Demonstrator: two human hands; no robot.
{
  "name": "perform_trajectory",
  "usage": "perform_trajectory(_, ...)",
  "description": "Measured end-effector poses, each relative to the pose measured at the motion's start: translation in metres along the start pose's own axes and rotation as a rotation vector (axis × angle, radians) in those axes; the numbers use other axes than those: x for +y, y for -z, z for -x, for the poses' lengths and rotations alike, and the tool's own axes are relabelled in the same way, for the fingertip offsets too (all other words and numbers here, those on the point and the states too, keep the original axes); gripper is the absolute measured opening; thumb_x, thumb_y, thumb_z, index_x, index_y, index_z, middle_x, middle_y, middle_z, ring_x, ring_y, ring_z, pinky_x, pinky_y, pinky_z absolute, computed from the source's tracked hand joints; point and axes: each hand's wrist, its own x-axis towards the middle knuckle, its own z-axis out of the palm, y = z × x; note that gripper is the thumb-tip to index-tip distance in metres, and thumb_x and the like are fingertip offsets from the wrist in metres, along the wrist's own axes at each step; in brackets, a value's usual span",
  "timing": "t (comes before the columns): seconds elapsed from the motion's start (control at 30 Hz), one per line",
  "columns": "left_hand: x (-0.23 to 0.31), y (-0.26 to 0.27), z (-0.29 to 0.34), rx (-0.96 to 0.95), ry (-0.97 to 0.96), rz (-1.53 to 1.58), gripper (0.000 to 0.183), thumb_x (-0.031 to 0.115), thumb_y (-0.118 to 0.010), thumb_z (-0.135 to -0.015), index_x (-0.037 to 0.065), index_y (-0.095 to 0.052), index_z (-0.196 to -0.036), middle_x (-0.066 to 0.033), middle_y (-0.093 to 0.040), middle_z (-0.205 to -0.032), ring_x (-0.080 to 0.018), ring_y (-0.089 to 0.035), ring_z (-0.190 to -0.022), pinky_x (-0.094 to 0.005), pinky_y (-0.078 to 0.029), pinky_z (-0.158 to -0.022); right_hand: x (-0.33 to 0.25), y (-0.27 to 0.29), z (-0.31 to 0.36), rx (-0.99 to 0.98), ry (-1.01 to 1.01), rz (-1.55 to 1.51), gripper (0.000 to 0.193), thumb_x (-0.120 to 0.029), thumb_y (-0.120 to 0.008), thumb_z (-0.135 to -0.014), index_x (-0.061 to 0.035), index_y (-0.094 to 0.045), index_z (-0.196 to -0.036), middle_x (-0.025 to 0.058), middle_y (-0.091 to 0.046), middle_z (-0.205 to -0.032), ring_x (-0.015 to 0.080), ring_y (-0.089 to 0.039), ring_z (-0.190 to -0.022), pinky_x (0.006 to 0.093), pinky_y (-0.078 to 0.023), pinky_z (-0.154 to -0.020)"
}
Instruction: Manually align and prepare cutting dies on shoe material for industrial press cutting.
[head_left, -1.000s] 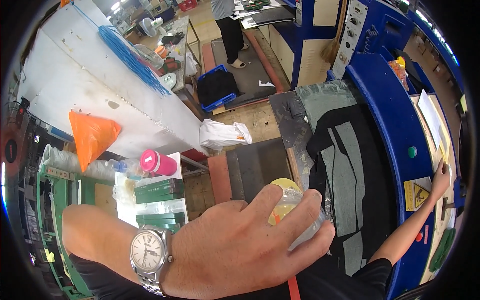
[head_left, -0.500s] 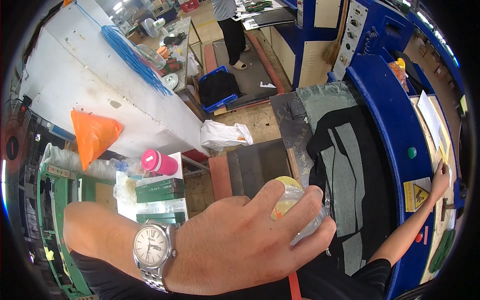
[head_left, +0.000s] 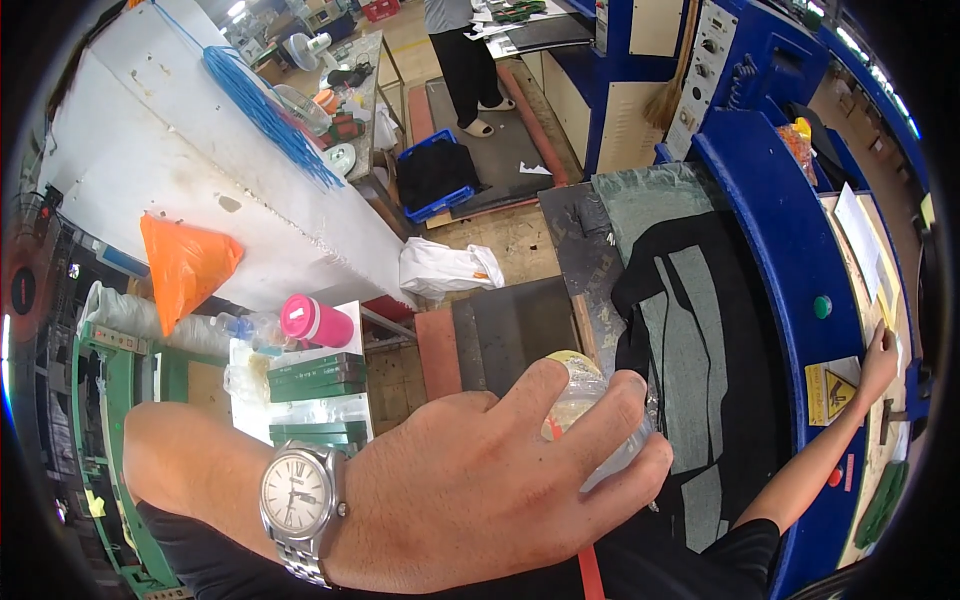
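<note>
Close to the camera, my left hand [head_left: 500, 480] curls its fingers around a clear plastic cup [head_left: 612, 452] with something yellowish showing in it. Most of the cup is hidden behind the fingers. A steel wristwatch [head_left: 298, 492] sits on the left wrist. Far to the right, my right hand [head_left: 880, 362] has its fingers together at a narrow yellow strip [head_left: 886, 298] beside a white sheet of paper [head_left: 858, 235]. These lie on the pale board along the blue machine [head_left: 765, 250]. Whether the right fingers pinch the strip is too small to make out.
Black and grey fabric pieces [head_left: 695, 350] lie on the machine's bed. Left stand a pink tumbler [head_left: 318, 320] and green boxes [head_left: 315, 378]; an orange bag [head_left: 188, 270] hangs on a white pillar [head_left: 260, 215]. Another person [head_left: 465, 75] stands beyond a blue crate [head_left: 440, 210].
Both hands keep almost the same place and grip. The view has shifted very slightly. One foot of the person at the back has moved a little to the right.
</note>
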Motion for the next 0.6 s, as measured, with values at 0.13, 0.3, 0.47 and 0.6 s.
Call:
perform_trajectory(0.13, -0.001, -0.010, 0.005, 0.057, 0.018, 0.019, 0.043, 0.012, -0.066, -0.082, 0.020, -0.061, -0.124, -0.0127, -0.058, -0.120, -0.0200, -0.064, -0.083, -0.0191, -0.042, -0.044, -0.002, 0.001, 0.000, -0.015, 0.016, -0.023, 0.062, -0.058, -0.052, -0.097, -0.0045, -0.069, -0.124, 0.0166, -0.070, -0.119, 0.0310, -0.066, -0.114, 0.0386, -0.048, -0.099)
perform_trajectory(0.3, 0.000, -0.011, 0.008, 0.026, 0.026, 0.004, 0.044, 0.012, -0.065, -0.082, 0.020, -0.061, -0.125, -0.0119, -0.058, -0.121, -0.0198, -0.063, -0.084, -0.0197, -0.043, -0.044, 0.009, 0.002, 0.001, 0.002, -0.004, -0.009, 0.062, -0.059, -0.052, -0.096, -0.0065, -0.069, -0.125, 0.0154, -0.070, -0.120, 0.0315, -0.066, -0.114, 0.0386, -0.048, -0.099)
perform_trajectory(0.47, -0.010, -0.013, 0.004, -0.070, 0.050, 0.074, 0.045, 0.012, -0.065, -0.082, 0.020, -0.060, -0.126, -0.0123, -0.058, -0.122, -0.0225, -0.064, -0.089, -0.0222, -0.047, -0.046, 0.018, -0.002, -0.001, -0.024, 0.003, 0.067, 0.062, -0.060, -0.052, -0.096, -0.0076, -0.069, -0.125, 0.0159, -0.071, -0.118, 0.0323, -0.065, -0.114, 0.0389, -0.048, -0.098)
perform_trajectory(0.6, -0.018, -0.004, 0.011, -0.119, 0.220, 0.145, 0.062, 0.016, -0.080, -0.070, 0.017, -0.058, -0.129, -0.0130, -0.058, -0.126, -0.0299, -0.064, -0.105, -0.0354, -0.056, -0.072, 0.016, -0.008, -0.009, -0.042, 0.028, 0.054, 0.062, -0.061, -0.051, -0.095, -0.0096, -0.069, -0.125, 0.0142, -0.071, -0.118, 0.0327, -0.065, -0.114, 0.0395, -0.048, -0.098)
